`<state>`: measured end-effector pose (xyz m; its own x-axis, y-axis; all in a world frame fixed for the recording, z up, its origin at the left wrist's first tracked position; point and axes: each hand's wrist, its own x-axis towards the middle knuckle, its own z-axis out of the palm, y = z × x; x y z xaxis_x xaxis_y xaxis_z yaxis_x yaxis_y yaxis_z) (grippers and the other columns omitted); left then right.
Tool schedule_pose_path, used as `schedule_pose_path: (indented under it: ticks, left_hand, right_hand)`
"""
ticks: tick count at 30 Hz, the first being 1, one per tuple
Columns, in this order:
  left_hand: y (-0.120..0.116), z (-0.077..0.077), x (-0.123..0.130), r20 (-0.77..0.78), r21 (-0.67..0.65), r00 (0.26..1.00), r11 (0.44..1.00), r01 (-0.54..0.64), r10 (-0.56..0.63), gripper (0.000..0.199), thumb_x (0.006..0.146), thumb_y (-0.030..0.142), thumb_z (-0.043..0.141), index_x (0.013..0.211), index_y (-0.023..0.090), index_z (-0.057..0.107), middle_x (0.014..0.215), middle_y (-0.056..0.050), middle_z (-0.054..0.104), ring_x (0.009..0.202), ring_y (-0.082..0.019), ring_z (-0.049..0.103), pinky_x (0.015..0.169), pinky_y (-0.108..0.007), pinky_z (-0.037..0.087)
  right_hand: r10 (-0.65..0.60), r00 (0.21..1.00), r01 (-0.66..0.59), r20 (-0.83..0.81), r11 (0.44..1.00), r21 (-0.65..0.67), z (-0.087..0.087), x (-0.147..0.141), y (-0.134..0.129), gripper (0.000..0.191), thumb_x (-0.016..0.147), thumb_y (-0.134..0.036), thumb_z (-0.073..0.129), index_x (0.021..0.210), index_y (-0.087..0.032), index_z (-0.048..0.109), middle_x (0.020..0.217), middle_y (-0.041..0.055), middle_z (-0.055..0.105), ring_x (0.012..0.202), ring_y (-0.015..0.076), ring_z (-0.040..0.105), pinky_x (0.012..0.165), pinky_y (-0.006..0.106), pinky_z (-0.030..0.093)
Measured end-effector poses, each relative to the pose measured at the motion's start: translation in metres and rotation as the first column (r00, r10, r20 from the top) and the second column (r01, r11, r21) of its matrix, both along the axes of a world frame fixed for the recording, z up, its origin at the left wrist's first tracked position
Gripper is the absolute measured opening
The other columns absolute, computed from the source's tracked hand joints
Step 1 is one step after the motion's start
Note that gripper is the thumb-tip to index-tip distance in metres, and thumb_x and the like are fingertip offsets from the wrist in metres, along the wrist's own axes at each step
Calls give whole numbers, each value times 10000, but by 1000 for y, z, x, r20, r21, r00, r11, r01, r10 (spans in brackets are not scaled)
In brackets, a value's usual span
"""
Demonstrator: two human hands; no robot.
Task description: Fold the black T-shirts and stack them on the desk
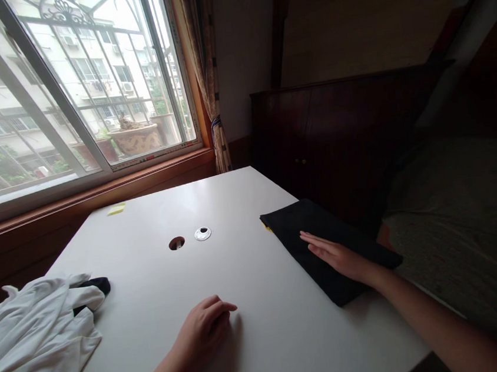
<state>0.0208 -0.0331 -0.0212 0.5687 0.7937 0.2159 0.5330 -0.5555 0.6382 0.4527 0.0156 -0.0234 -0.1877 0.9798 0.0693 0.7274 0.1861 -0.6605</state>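
A folded black cloth item (313,250) lies flat along the right side of the white table (266,350). A bit of yellow (267,226) peeks out at its far left edge. My right hand (333,255) rests flat on top of the cloth, fingers stretched out. Over the middle of the table, my left hand (210,319) hovers with loosely bent fingers and nothing visible in it. On the left lies a crumpled heap of white cloth (38,344), with a dark piece (101,284) showing at its far right side.
Two round cable openings are in the tabletop, one a bare hole (176,243), the other with a silver grommet (202,233). A yellow paper slip (116,209) lies near the back left edge. Beyond are a window (86,79), a curtain (211,83) and a dark cabinet (322,125).
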Motion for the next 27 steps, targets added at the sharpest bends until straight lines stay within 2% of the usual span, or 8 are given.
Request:
schedule_pose_path:
  ticks: [3, 5, 10, 14, 20, 24, 27]
  left_hand:
    - [1, -1, 0, -1, 7, 1000, 1000, 0, 0, 315, 997, 213, 407, 1078, 244, 710, 881, -53, 667, 778, -174, 645, 713, -272, 492]
    - [1, -1, 0, 4, 6, 1000, 1000, 2, -2, 316, 999, 213, 406, 1084, 243, 709, 883, -54, 668, 776, -174, 644, 718, -275, 493]
    - [0, -1, 1, 7, -8, 1000, 1000, 3, -3, 324, 1005, 229, 395, 1087, 234, 708, 891, -61, 669, 786, -177, 642, 724, -281, 493]
    - [0, -2, 0, -2, -12, 1000, 1000, 5, -5, 323, 1007, 230, 393, 1090, 235, 705, 888, -60, 665, 788, -177, 636, 729, -283, 488]
    - [1, -2, 0, -3, 12, 1000, 1000, 15, -15, 323, 1004, 223, 392, 1088, 231, 703, 875, -60, 659, 783, -177, 631, 717, -279, 481]
    - [1, -2, 0, -4, 12, 1000, 1000, 18, -18, 322, 1005, 222, 391, 1087, 232, 702, 880, -61, 658, 786, -179, 630, 722, -282, 481]
    - [1, -4, 0, -7, -3, 1000, 1000, 18, -18, 320, 1008, 222, 392, 1099, 244, 698, 891, -57, 657, 796, -179, 630, 736, -283, 481]
  right_hand:
    - [38, 963, -50, 267, 998, 37, -9, 3, 34, 662, 981, -675, 290, 1534, -329, 400, 1622, -10, 322, 1516, 258, 231, 1253, 502, 180]
    - [47, 925, -68, 376, 997, 42, -14, 8, 58, 682, 979, -680, 276, 1551, -321, 365, 1641, 4, 270, 1525, 263, 192, 1249, 518, 156]
    - [-20, 875, 11, 484, 1000, 21, -17, 23, 109, 734, 966, -685, 252, 1569, -275, 330, 1658, 41, 219, 1533, 266, 164, 1236, 524, 148]
    - [-134, 843, 131, 520, 990, 43, -18, 35, 134, 750, 970, -643, 228, 1561, -199, 353, 1653, 80, 240, 1534, 263, 172, 1239, 503, 144]
    - [-258, 815, 248, 518, 965, 89, -23, 52, 140, 755, 976, -611, 167, 1552, -164, 363, 1643, 114, 269, 1529, 281, 198, 1228, 531, 158]
    - [-265, 812, 242, 520, 964, 112, -29, 58, 124, 732, 968, -611, 195, 1552, -203, 364, 1640, 83, 291, 1527, 274, 205, 1229, 528, 162]
    - [-237, 820, 183, 521, 971, 154, -35, 61, 102, 724, 968, -612, 217, 1555, -213, 358, 1640, 73, 290, 1528, 267, 205, 1235, 510, 168]
